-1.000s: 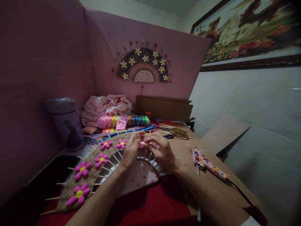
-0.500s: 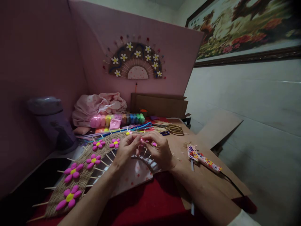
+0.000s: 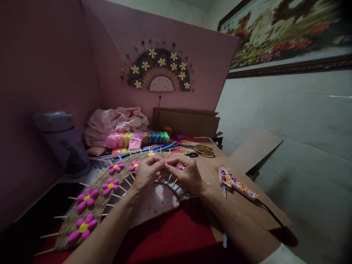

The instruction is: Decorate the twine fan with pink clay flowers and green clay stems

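Observation:
My left hand (image 3: 147, 172) and my right hand (image 3: 187, 175) meet fingertip to fingertip over a twine-woven fan (image 3: 95, 196). Between the pinched fingers a small bit of pink clay (image 3: 166, 160) shows, mostly covered. Pink clay flowers (image 3: 110, 186) with yellow centres sit along the woven band. Wooden sticks (image 3: 119, 196) radiate through it from a dotted, cloth-covered half-round base (image 3: 155, 203). My forearms and hands hide the fan's right part.
Right of the hands lie a flower-patterned glue gun (image 3: 236, 185) with a cord and gold-handled scissors (image 3: 203, 149). Behind are packets of coloured clay (image 3: 137, 139), pink cloth (image 3: 117, 123) and cardboard (image 3: 187, 123). A tumbler (image 3: 62, 143) stands left; a finished fan (image 3: 161, 69) hangs behind.
My fingertips have drawn closer together around the pink clay, and less of it shows. The view has shifted slightly; the fan and tools stay in place.

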### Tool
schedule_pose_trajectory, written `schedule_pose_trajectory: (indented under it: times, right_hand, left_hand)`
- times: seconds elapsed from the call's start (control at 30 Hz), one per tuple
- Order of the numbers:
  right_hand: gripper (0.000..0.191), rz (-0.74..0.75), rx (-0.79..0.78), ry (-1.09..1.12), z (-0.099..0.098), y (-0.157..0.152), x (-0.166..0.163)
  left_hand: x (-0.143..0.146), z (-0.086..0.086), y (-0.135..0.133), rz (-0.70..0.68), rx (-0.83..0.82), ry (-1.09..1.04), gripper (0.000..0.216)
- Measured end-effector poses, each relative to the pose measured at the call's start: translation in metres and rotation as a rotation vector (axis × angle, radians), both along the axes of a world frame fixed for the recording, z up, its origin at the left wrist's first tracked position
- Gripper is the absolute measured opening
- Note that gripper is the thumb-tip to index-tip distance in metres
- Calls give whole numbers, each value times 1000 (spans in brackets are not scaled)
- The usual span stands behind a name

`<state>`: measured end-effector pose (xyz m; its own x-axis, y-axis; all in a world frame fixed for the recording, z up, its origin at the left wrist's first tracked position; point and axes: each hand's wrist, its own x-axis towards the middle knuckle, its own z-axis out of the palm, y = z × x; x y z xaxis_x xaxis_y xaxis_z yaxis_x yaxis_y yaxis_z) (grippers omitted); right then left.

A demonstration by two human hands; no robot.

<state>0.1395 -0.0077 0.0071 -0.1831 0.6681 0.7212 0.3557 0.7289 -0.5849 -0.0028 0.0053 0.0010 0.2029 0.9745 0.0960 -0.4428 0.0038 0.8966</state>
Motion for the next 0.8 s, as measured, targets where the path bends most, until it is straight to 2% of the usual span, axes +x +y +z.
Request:
schedule_pose_trajectory:
  times: [0.1, 0.17, 0.3, 0.37, 0.47, 0.67, 0.8]
  right_hand:
    - [7, 14, -61, 45, -1, 1, 0]
    - [10, 78, -206, 167, -1, 3, 0]
    - [15, 370, -623, 566, 3, 4, 2]
    - [14, 484, -722, 681, 5, 4, 3]
    - [11, 552, -759, 744, 8, 4, 5]
    - [18, 476, -639, 743, 7, 11, 11]
    - [18, 381, -593, 652, 3, 11, 7]
  left_hand:
    - [1, 0, 0, -7, 37, 29, 21]
    - [2, 1, -1, -29, 34, 42, 19]
    - [5, 7, -6, -41, -115, -60, 16]
    - [5, 10, -9, -27, -138, -103, 19]
    - [3, 13, -10, -31, -115, -145, 19]
    - [-1, 14, -7, 65, -81, -215, 23]
    - [3, 6, -5, -36, -55, -101, 37]
